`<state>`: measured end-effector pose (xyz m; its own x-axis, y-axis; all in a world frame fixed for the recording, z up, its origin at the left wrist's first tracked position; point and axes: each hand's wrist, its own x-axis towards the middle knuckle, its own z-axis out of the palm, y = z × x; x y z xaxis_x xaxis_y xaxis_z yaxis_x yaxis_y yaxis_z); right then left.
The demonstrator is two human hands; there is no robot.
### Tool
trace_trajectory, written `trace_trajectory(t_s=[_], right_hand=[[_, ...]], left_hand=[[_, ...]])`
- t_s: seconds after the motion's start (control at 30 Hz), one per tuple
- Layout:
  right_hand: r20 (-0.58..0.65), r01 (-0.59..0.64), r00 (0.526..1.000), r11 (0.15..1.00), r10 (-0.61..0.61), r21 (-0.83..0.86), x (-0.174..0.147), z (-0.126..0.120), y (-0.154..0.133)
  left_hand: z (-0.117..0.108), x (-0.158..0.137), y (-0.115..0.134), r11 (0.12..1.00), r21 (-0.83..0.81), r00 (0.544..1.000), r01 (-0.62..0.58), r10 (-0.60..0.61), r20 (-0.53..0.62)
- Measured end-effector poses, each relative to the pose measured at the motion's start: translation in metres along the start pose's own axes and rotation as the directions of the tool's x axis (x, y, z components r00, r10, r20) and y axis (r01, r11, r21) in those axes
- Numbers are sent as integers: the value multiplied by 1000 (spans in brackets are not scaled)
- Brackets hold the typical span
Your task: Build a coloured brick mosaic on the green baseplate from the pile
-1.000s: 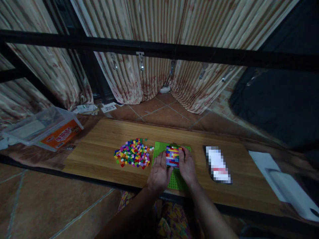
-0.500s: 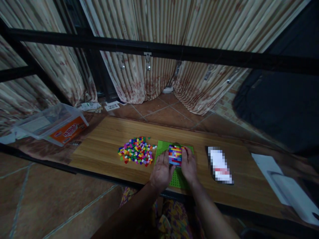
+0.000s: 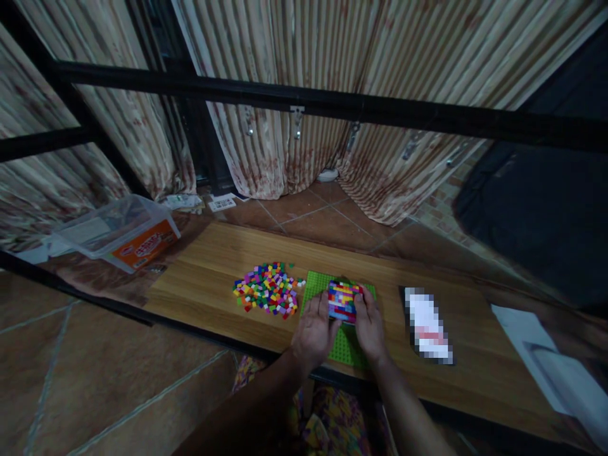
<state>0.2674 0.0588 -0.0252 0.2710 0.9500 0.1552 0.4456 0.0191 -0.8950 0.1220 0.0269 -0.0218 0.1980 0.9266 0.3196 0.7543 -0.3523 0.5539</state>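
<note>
A block built of multicoloured toy bricks (image 3: 342,301) rests over the green studded baseplate (image 3: 346,351). My left hand (image 3: 314,329) presses its fingers along the block's left side, thumb at the near edge. On the opposite side my right hand (image 3: 370,322) holds the block, its fingers against the right edge and upper right corner. Both hands are closed round it, and the fingers cover its sides. Whether the block is joined to the baseplate or just lies on it I cannot tell. Left of the baseplate lies a loose pile of small colourful bricks (image 3: 270,288).
The wooden table (image 3: 199,278) carries everything. A blurred-out phone-like object (image 3: 427,326) lies to the right, with white sheets (image 3: 527,342) farther right. A clear plastic box (image 3: 118,231) with an orange label stands far left. A black metal bar (image 3: 304,95) crosses before striped curtains (image 3: 313,50).
The whole view has shifted slightly, so everything appears a little farther right. Both hands keep their hold on the brick block, with hardly any movement relative to the baseplate.
</note>
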Motion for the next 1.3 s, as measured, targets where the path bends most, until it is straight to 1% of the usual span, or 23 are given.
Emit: trace_trajectory(t_s=[0.1, 0.2, 0.3, 0.37, 0.43, 0.47, 0.53, 0.6, 0.67, 0.77, 0.87, 1.0, 1.13, 1.3], right_hand=[[18, -5, 1000, 1000, 5, -12, 0, -1, 2], [42, -35, 998, 999, 36, -22, 1, -4, 3], [41, -42, 998, 997, 44, -66, 3, -10, -1], [3, 35, 999, 988, -35, -152, 6, -13, -13], [-16, 173, 983, 954, -182, -245, 11, -10, -31], [17, 243, 969, 933, -247, -267, 14, -6, -42], [144, 369, 929, 888, -342, -273, 23, 8, -62], [279, 461, 880, 833, -385, -305, 34, 28, -78], [380, 511, 840, 798, -387, -319, 46, 52, -85], [467, 540, 815, 740, -342, -401, 62, 85, -87], [501, 563, 798, 710, -335, -422, 74, 108, -83], [524, 583, 783, 690, -335, -430, 80, 124, -78], [530, 589, 780, 677, -334, -441, 79, 131, -74], [520, 582, 786, 681, -334, -444, 73, 131, -75]], left_hand=[[0, 0, 0, 1000, -13, 1000, 19, -19, 15], [0, 0, 0, 999, -27, 999, 37, -36, 17], [2, -1, 0, 998, -43, 999, 40, -40, 12], [3, -1, 0, 997, -59, 999, 40, -39, 8], [4, 0, 0, 996, -79, 999, 41, -40, 6], [4, 0, 1, 995, -91, 999, 44, -44, 6], [3, 2, 2, 992, -116, 999, 54, -52, 15], [3, 3, 3, 988, -134, 997, 72, -68, 34], [3, 3, 3, 987, -133, 995, 88, -81, 54], [6, 2, 3, 985, -133, 993, 110, -103, 57], [10, 1, 2, 979, -167, 992, 120, -114, 49], [11, 0, 2, 973, -209, 995, 98, -93, 31], [9, 0, 3, 970, -226, 996, 91, -88, 27], [7, 2, 3, 971, -228, 998, 67, -64, 22]])
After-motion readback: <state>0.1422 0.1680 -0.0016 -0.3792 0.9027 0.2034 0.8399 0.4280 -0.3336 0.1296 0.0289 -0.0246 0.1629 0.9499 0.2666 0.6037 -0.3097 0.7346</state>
